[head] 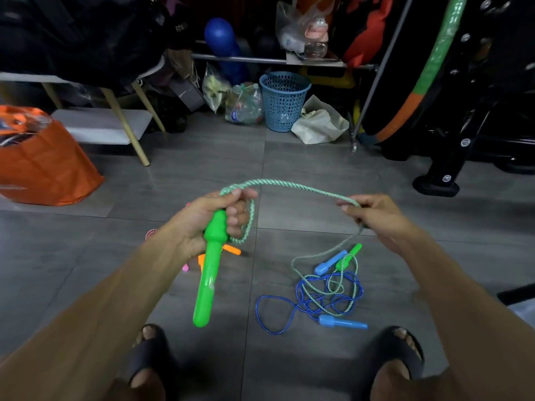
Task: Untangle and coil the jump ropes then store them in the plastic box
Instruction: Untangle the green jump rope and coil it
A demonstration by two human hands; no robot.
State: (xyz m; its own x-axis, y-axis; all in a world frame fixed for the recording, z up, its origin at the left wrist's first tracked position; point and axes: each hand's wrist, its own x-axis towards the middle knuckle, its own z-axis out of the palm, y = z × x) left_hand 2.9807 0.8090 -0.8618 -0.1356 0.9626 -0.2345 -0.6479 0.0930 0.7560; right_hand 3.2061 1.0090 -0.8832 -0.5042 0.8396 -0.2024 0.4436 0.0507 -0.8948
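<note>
The person's left hand [215, 219] grips a bright green handle [209, 270] together with a small loop of the green-and-white rope [292, 185], which arches across to the right hand [373, 214], pinched there between curled fingers. From that hand the rope drops to the grey tile floor [318, 169], where it tangles with a blue rope [292, 306] and its light blue handles [343, 322], beside a second green handle [348, 257]. Orange and pink handles [231, 250] peek out under the left hand.

Orange and pink handles [231, 250] mostly hidden behind the left hand [208, 221] and forearm.
</note>
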